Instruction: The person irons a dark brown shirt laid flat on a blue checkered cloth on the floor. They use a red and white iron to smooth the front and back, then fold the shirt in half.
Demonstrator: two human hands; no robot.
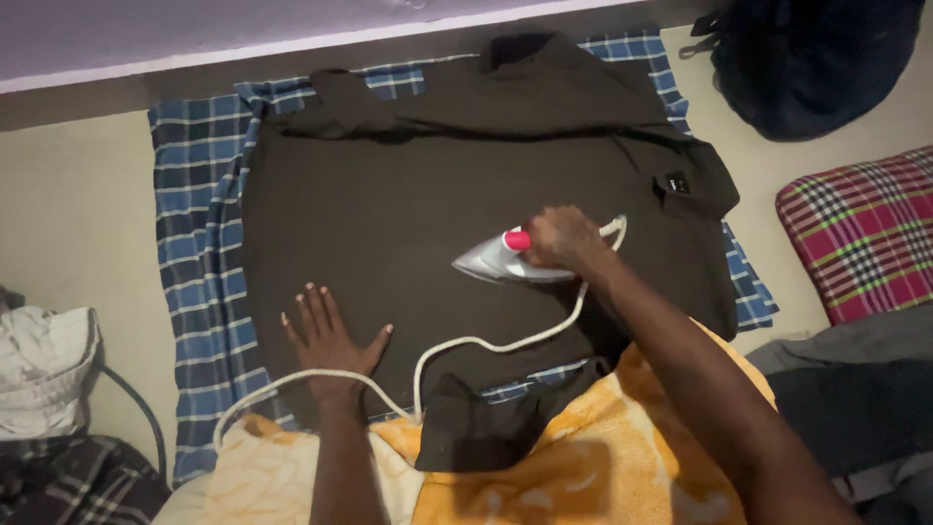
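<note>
While the right hand grips the silver-and-pink steam iron on the dark brown shirt, the left hand lies flat, fingers spread, on that shirt; a white cord trails across it, blue checked cloth beneath.

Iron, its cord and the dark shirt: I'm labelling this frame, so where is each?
Iron (491, 261): head view, on its silver body.
Cord (505, 340): head view, on the white loop below the iron.
Dark shirt (389, 194): head view, on its flat middle.
</note>
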